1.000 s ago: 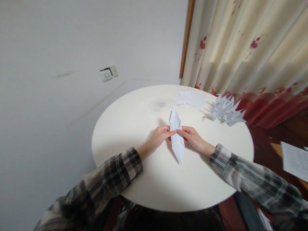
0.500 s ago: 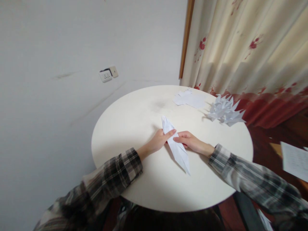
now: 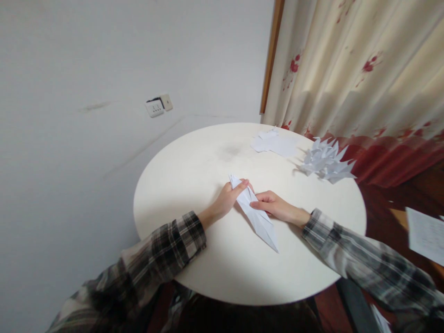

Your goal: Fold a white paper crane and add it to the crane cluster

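Observation:
A long white folded paper (image 3: 260,222), pointed at its near end, slants across the middle of the round white table (image 3: 180,171). My left hand (image 3: 225,200) grips its upper part from the left, thumb lying across the top face and fingers partly hidden behind. From the right, my right hand (image 3: 274,205) pinches the paper's middle, the thumb on top and the other fingers mostly underneath. The two hands are close together with the paper between them.
Flat white paper sheets (image 3: 277,142) lie near the table's far edge. To their right sits a cluster of pointed folded papers (image 3: 326,159). A floral curtain (image 3: 347,69) hangs behind, a wall socket (image 3: 155,107) is at left, and a written sheet (image 3: 425,236) lies off the table at right.
My left hand has slid a little up along the paper, its thumb now nearer the far end. The paper has turned slightly, its lower tip shifting right. My right hand stays nearly in place.

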